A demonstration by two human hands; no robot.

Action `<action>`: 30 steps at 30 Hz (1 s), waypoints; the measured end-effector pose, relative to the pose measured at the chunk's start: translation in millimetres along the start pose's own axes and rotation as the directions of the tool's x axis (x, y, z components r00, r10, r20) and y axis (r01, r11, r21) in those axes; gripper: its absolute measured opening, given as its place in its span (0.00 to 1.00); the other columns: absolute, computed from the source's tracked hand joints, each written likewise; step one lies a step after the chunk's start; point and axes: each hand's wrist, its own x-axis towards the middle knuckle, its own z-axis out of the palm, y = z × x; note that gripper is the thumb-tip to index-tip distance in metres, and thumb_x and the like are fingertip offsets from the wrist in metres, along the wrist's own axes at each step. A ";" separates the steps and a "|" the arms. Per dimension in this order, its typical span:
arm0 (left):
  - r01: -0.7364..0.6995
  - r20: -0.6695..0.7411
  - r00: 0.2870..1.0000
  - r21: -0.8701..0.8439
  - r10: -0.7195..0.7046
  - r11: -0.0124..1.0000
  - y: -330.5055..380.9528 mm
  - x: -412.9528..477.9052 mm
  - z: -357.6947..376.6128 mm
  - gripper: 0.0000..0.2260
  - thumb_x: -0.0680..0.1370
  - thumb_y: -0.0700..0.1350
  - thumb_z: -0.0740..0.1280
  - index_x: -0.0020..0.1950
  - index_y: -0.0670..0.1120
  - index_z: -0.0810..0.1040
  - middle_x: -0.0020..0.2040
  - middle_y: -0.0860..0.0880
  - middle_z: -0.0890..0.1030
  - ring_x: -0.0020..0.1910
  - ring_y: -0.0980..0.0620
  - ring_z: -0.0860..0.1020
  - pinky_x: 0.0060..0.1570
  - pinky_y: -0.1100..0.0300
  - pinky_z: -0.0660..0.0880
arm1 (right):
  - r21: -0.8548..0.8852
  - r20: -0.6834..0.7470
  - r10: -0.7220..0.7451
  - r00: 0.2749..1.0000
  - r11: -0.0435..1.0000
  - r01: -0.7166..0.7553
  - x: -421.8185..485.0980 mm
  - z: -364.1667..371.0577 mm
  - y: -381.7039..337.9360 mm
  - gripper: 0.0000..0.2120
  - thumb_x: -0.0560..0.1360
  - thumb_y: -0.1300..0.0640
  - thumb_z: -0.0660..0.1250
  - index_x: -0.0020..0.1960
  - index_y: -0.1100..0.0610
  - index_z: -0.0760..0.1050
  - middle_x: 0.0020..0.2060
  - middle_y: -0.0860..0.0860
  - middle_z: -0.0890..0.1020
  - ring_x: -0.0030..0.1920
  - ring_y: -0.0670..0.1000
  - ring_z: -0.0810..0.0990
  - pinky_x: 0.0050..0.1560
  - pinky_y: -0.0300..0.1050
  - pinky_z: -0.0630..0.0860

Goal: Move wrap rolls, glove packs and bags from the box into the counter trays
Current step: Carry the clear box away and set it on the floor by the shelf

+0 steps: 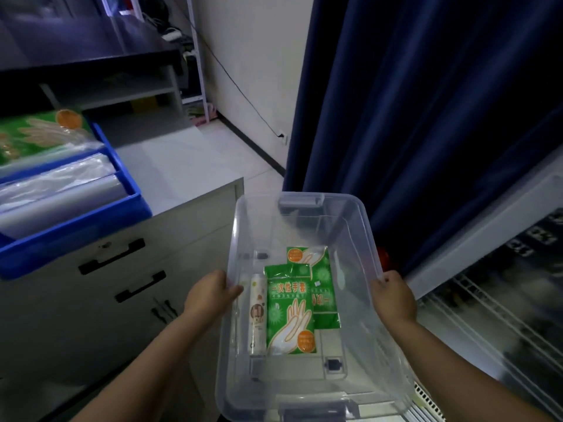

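Note:
I hold a clear plastic box (359,239) in the air by its two long rims. My left hand (210,292) grips the left rim and my right hand (394,296) grips the right rim. Inside lie a white wrap roll (256,318) along the left side, a green glove pack (291,312) beside it, and a second green glove pack (320,269) partly under the first. On the counter at left sits a blue tray (91,220) holding clear bags (58,184), with a green glove pack (39,132) in the tray behind it.
A grey counter (182,166) with drawers and black handles (111,257) stands to my left. A dark blue curtain (426,102) hangs ahead. A glass-topped freezer (502,284) is at right. White shelving stands at the far back.

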 end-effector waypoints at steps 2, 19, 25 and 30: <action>-0.039 0.003 0.999 -0.001 0.039 0.999 18.5 33.3 -2.3 0.11 0.73 0.53 0.69 0.43 0.45 0.76 0.41 0.46 0.79 0.41 0.46 0.78 0.40 0.54 0.76 | 0.035 -0.045 0.003 0.999 0.999 -0.001 29.4 -2.9 -9.2 0.07 0.76 0.57 0.61 0.42 0.59 0.70 0.38 0.57 0.78 0.39 0.59 0.75 0.38 0.48 0.69; -0.206 -0.074 0.976 -0.031 0.204 0.978 134.0 320.2 -85.1 0.14 0.73 0.55 0.68 0.34 0.52 0.67 0.32 0.52 0.74 0.31 0.55 0.72 0.27 0.61 0.64 | 0.111 -0.189 0.016 0.982 0.994 0.005 281.4 9.9 -175.2 0.08 0.75 0.55 0.63 0.39 0.57 0.70 0.35 0.55 0.78 0.37 0.59 0.77 0.37 0.48 0.70; -0.145 -0.115 0.983 -0.025 0.141 0.989 150.5 397.8 -101.2 0.14 0.73 0.55 0.68 0.34 0.51 0.67 0.32 0.51 0.74 0.32 0.55 0.72 0.28 0.61 0.64 | 0.123 -0.146 -0.066 0.987 0.989 0.085 376.3 36.1 -226.3 0.07 0.74 0.58 0.63 0.39 0.58 0.71 0.37 0.57 0.78 0.39 0.59 0.77 0.40 0.49 0.72; -0.039 -0.167 0.985 -0.018 0.036 0.999 163.2 466.8 -107.9 0.15 0.73 0.55 0.68 0.35 0.47 0.69 0.35 0.47 0.79 0.34 0.49 0.75 0.32 0.57 0.68 | 0.181 -0.054 -0.124 0.991 0.975 0.132 466.5 70.9 -265.9 0.10 0.75 0.59 0.63 0.36 0.55 0.67 0.31 0.53 0.74 0.35 0.56 0.73 0.37 0.48 0.69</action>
